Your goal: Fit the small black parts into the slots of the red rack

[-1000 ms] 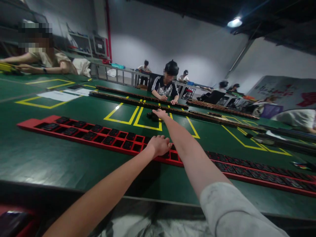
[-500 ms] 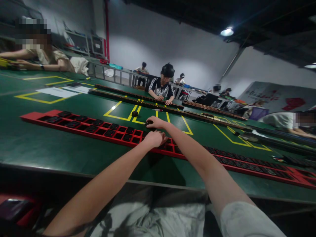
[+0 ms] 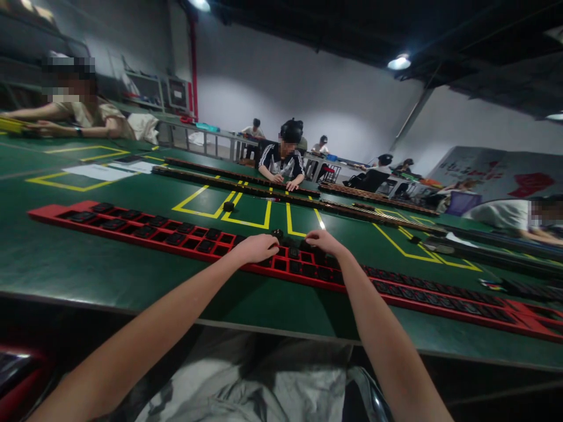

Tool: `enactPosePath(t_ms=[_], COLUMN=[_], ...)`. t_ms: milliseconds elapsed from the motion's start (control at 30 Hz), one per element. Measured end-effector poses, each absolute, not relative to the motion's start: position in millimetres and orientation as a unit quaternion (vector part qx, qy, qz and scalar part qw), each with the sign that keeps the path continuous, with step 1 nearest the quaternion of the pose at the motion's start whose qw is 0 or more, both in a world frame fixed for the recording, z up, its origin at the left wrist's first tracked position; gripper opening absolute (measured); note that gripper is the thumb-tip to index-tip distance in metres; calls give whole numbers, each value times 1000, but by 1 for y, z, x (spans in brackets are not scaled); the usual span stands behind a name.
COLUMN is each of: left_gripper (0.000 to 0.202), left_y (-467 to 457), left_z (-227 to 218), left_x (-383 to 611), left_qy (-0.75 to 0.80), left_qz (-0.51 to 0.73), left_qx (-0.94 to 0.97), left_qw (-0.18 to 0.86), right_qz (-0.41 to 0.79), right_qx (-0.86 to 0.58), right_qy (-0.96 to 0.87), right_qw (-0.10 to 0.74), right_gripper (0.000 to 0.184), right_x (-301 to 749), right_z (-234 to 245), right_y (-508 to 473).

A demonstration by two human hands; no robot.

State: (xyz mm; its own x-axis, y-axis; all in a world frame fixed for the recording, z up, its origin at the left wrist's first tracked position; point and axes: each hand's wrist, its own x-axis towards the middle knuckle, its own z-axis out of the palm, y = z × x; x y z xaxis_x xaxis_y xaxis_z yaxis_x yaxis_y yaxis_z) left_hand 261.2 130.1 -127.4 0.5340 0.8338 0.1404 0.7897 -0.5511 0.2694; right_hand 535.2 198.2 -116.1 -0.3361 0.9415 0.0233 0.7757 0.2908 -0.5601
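Observation:
A long red tray [image 3: 152, 239] with two rows of square openings lies slantwise along the table, many openings filled with flat black square pieces [image 3: 175, 238]. My left hand [image 3: 257, 248] is over its middle, fingers curled down at the openings. A small black block [image 3: 277, 233] sits right beside those fingertips; I cannot tell whether they touch it. To the right, my right hand [image 3: 326, 241] has thumb and fingers drawn together above the tray's far row, close to dark pieces. What lies inside either set of fingers is hidden.
Another black block [image 3: 229, 206] lies on the green table [image 3: 109, 272] beyond the tray. Long dark rails [image 3: 246, 186] run across behind it, near white papers [image 3: 99, 171]. A co-worker [image 3: 284, 158] leans in from the opposite side; others sit left and right.
My hands have parted: the right moved rightward along the tray, the left slightly left. Filled openings between them now show. The view has shifted a little.

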Motion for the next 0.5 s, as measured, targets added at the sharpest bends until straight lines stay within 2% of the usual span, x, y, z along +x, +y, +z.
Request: enactPosePath(t_ms=[133, 333, 500], left_gripper=[36, 35, 39], left_y=[128, 125, 125], left_z=[-128, -130, -123], left_x=[260, 259, 255], left_qy=[474, 476, 491], left_qz=[127, 133, 162], left_qx=[868, 867, 855], left_qw=[76, 72, 33], right_qz=[241, 121, 102], right_qx=[-523, -561, -581], right_qy=[-796, -805, -798], right_qw=[185, 152, 120], right_gripper=[23, 23, 26], right_x=[534, 544, 548], right_z=[-116, -114, -116], right_y=[193, 186, 186])
